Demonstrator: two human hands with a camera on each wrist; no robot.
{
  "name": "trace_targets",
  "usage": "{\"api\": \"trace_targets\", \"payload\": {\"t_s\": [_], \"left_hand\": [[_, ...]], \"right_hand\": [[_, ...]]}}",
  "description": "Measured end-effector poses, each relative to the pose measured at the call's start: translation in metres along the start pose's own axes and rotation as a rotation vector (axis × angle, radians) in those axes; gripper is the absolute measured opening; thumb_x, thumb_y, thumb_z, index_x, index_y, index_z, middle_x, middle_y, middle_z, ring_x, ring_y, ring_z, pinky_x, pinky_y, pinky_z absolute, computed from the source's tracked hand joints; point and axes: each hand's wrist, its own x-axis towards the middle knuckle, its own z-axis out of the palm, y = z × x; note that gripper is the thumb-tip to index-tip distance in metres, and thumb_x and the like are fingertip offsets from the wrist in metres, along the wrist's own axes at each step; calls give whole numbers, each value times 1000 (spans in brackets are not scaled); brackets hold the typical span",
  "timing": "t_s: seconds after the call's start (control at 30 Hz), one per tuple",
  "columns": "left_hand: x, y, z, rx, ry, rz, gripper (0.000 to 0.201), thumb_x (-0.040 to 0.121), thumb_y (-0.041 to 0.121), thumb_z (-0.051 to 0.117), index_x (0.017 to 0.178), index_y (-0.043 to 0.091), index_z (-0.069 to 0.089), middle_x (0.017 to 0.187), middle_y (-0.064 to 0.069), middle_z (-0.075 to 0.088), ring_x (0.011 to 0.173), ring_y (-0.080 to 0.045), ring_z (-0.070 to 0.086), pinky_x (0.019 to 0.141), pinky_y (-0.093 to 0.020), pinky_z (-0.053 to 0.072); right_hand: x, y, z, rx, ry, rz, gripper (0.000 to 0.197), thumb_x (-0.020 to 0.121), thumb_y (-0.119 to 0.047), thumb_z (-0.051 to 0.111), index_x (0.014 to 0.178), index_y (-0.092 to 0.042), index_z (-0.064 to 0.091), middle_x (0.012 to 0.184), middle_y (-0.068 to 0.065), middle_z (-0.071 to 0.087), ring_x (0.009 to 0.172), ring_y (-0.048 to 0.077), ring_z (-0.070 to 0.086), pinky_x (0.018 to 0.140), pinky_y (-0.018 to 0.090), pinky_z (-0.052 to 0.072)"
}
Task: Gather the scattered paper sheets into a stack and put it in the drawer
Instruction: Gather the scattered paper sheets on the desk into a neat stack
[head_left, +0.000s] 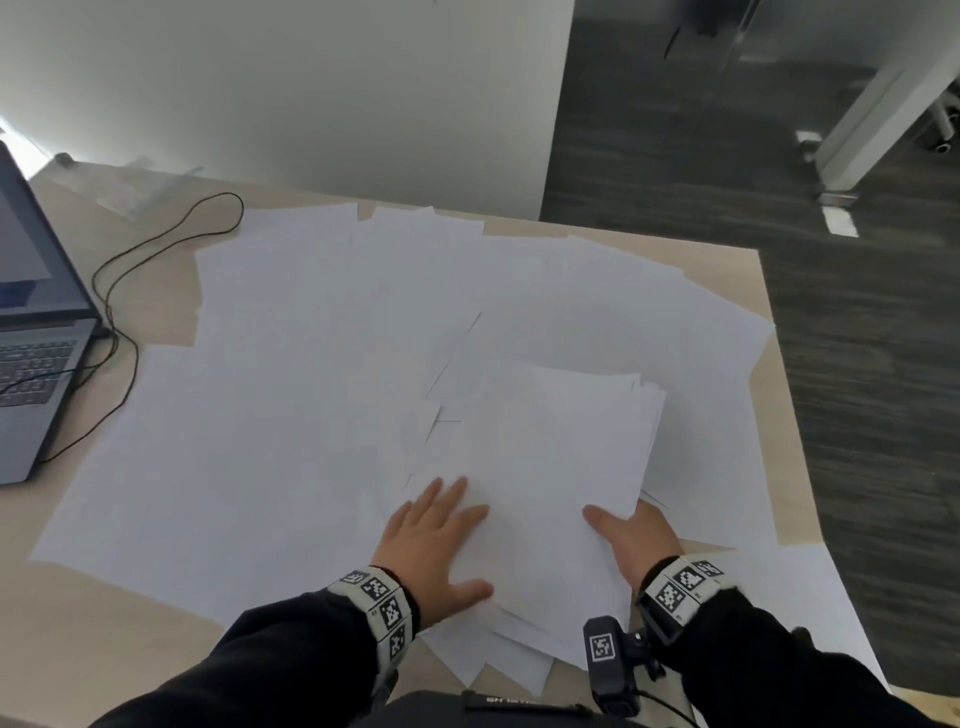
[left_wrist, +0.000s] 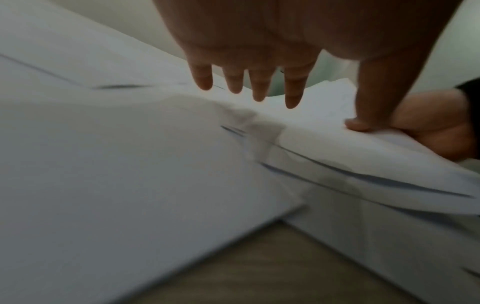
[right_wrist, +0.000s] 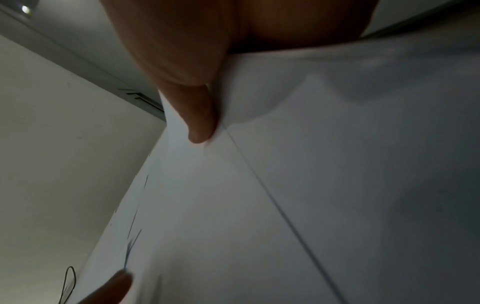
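Note:
Several white paper sheets (head_left: 311, 364) lie scattered and overlapping across the beige table (head_left: 93, 634). A loose stack of sheets (head_left: 561, 457) sits near the front right, its right side lifted. My right hand (head_left: 631, 535) grips the stack's near right edge, thumb (right_wrist: 200, 123) on top and fingers hidden beneath. My left hand (head_left: 434, 540) lies flat with fingers (left_wrist: 259, 86) straight at the stack's left edge, its thumb (left_wrist: 363, 115) pressing on the top sheet (left_wrist: 324, 127). No drawer is in view.
An open laptop (head_left: 36, 332) stands at the table's left edge, with a thin black cable (head_left: 130, 270) looping beside it. Some sheets overhang the table's right and near edges. Dark carpet floor (head_left: 857, 389) lies to the right, a white wall behind.

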Motion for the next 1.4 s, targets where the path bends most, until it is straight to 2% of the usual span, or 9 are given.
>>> {"api": "trace_targets", "payload": {"t_s": [0.17, 0.27, 0.47, 0.93, 1.13, 1.2, 1.27, 1.33, 1.4], "left_hand": [[-17, -61, -6, -94, 104, -516, 125, 53, 89, 57, 145, 53, -20, 155, 8, -38, 147, -25, -26, 118, -58, 3], [-35, -97, -6, -144, 51, -665, 139, 41, 93, 59, 143, 51, -25, 157, 6, -35, 148, -28, -22, 115, -64, 12], [-52, -116, -7, -135, 73, -645, 131, 54, 87, 61, 147, 46, -22, 162, 14, -20, 151, -22, -7, 115, -55, 24], [-55, -118, -7, -192, 142, -628, 114, 63, 79, 62, 151, 47, -2, 162, 20, -4, 150, -19, 7, 114, -50, 26], [-54, -118, -14, -184, 164, -630, 97, 69, 73, 61, 150, 43, 18, 159, 23, 18, 145, -18, 20, 110, -47, 35], [-53, -119, -20, -233, 180, -642, 75, 74, 65, 61, 140, 44, 34, 149, 22, 39, 137, -19, 31, 104, -45, 41], [-51, -122, -26, -293, 227, -649, 45, 74, 56, 59, 116, 43, 50, 114, 20, 60, 118, -20, 46, 94, -42, 47], [-50, -123, -31, -323, 240, -645, 32, 75, 50, 58, 105, 38, 56, 86, 19, 58, 99, -19, 54, 86, -39, 51], [-49, -122, -34, -332, 225, -649, 27, 77, 46, 60, 103, 38, 60, 83, 15, 60, 90, -18, 57, 80, -34, 51]], "right_hand": [[4, -4, -3, -32, 12, -24, 5, 91, -19, 65, 96, -19, 64, 95, 1, 68, 93, 23, 63, 89, 30, 46], [8, -7, 1, -29, 14, -37, 9, 91, -18, 63, 100, -18, 63, 99, 4, 68, 95, 25, 62, 92, 32, 45], [6, -14, 16, -67, 9, -91, 9, 93, -14, 60, 102, -16, 61, 96, 3, 64, 93, 22, 58, 88, 27, 39], [5, -18, 7, -68, 57, -66, 6, 93, -15, 58, 98, -13, 61, 94, 5, 63, 91, 24, 57, 88, 28, 39], [6, -13, 5, -52, 74, -58, 8, 93, -16, 59, 100, -13, 62, 92, 3, 64, 92, 25, 58, 89, 30, 41], [5, -11, 3, -42, 78, -57, 8, 93, -16, 59, 100, -14, 62, 93, 3, 64, 92, 25, 58, 90, 30, 42], [4, -9, 2, -41, 74, -61, 8, 93, -16, 59, 100, -14, 61, 94, 4, 64, 92, 25, 58, 89, 30, 42], [4, -9, 0, -44, 70, -64, 8, 93, -16, 60, 99, -13, 62, 94, 5, 65, 89, 24, 59, 87, 30, 42], [3, -8, -2, -45, 67, -70, 8, 92, -15, 60, 99, -12, 62, 92, 4, 65, 89, 24, 59, 86, 29, 41]]}}
